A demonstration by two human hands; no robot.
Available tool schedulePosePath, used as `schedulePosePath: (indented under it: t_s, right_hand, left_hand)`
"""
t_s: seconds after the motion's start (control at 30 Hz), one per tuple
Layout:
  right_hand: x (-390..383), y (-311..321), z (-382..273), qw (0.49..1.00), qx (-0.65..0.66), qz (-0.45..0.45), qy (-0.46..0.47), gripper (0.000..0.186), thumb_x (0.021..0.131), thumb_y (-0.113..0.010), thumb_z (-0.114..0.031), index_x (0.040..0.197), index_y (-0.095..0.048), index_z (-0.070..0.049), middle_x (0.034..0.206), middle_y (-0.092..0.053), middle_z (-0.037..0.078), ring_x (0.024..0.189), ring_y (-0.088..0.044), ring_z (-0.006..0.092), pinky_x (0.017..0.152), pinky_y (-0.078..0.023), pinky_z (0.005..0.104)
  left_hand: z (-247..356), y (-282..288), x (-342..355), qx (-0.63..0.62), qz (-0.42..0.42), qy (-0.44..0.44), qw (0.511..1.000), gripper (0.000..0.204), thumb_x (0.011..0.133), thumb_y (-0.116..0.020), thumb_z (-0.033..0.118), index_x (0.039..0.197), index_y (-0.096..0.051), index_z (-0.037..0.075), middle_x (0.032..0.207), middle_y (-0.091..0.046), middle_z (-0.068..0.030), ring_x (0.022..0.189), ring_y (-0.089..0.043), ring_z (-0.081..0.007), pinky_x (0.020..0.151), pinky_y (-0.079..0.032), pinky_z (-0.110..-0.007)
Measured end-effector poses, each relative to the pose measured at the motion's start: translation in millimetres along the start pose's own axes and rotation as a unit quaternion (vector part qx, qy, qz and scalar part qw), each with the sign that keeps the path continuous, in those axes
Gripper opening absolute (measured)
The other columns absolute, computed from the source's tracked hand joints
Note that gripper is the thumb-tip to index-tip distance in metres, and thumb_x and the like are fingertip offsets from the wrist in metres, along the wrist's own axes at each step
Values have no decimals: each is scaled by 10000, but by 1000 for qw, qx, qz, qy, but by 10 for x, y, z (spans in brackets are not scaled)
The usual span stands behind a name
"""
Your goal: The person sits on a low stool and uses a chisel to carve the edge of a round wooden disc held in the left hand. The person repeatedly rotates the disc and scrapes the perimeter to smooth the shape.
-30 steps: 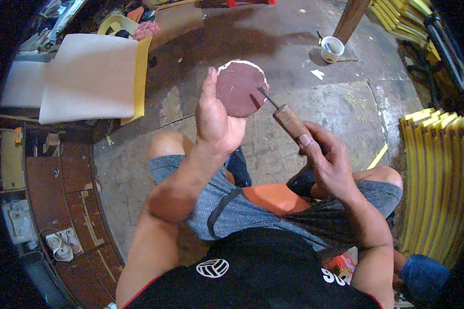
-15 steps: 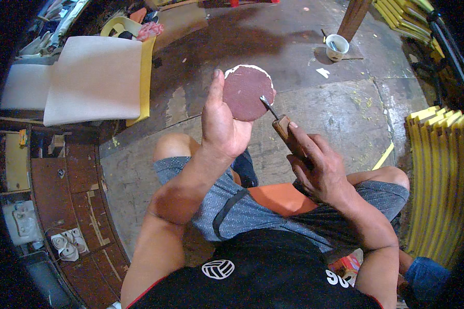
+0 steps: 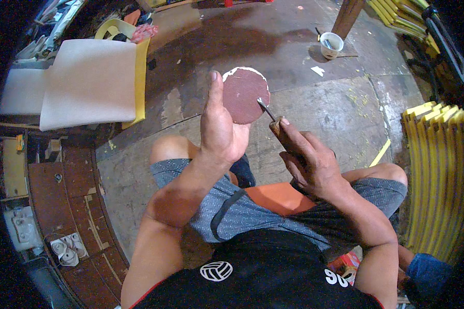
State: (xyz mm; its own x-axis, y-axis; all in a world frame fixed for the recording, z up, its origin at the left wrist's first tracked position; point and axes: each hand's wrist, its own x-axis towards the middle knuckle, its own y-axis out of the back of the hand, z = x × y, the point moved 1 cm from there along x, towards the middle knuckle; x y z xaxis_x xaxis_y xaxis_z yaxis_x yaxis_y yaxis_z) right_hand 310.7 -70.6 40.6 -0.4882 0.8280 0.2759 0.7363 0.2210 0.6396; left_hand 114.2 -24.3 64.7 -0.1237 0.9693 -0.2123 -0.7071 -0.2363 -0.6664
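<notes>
My left hand (image 3: 222,131) is raised in front of me, closed around a flat round maroon disc (image 3: 245,98) with a ragged white edge along its top. The thumb stands up along the disc's left side; the other fingers are mostly hidden behind it. From the right, my right hand (image 3: 313,166) grips a tack lifter (image 3: 276,126), a wooden-handled tool with a slim metal shaft. Its small forked tip is over the disc's right part, and I cannot tell whether it presses in. An orange piece (image 3: 278,199) lies across my lap below the hands.
A white padded panel with yellow foam (image 3: 90,85) stands at the left, by a wooden cabinet (image 3: 75,170). A white cup (image 3: 331,46) sits on the floor (image 3: 191,98) near a wooden post. Yellow foam-edged panels (image 3: 435,175) are stacked at the right. Another person's blue-clad limb (image 3: 428,275) shows lower right.
The whole view has shifted slightly. My right index finger now lies further forward along the tool's handle, and the handle has turned a little. The tip stays over the same part of the disc.
</notes>
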Motion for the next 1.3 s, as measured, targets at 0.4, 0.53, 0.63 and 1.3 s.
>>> schedulePosePath:
  t_s: [0.4, 0.53, 0.63, 1.3]
  right_hand:
    - [25, -3, -97, 998, -60, -15, -29, 626, 880, -652, -159, 1458, -417, -195, 897, -602, 165, 721, -641, 373, 614, -537, 457]
    - [3, -15, -107, 997, -58, -27, -47, 614, 884, -644, -159, 1456, -422, -198, 858, -589, 158, 685, -632, 369, 589, -529, 459]
    - [52, 46, -125, 997, -68, -20, -33, 638, 869, -656, -113, 1458, -422, -177, 830, -584, 154, 667, -625, 353, 580, -527, 443]
    - [-138, 96, -104, 994, -106, -19, -21, 607, 913, -609, -219, 1472, -377, -181, 783, -549, 134, 595, -624, 333, 502, -517, 448]
  left_hand:
    - [-4, 50, 13, -20, -11, 45, 999, 458, 1034, -364, 445, 1189, -540, 52, 1134, -625, -130, 1076, -600, -271, 963, -486, -452]
    - [-141, 25, -2, -22, 34, 59, 997, 477, 1032, -351, 455, 1186, -550, 51, 1141, -625, -131, 1094, -591, -284, 971, -477, -467]
    - [-104, 93, 10, -2, -25, 66, 998, 465, 1018, -379, 438, 1188, -556, 43, 1177, -624, -138, 1110, -587, -296, 1006, -453, -489]
    - [-78, -50, 49, 24, 60, 47, 997, 452, 1015, -438, 409, 1226, -514, 16, 1219, -575, -156, 1140, -562, -317, 1011, -470, -541]
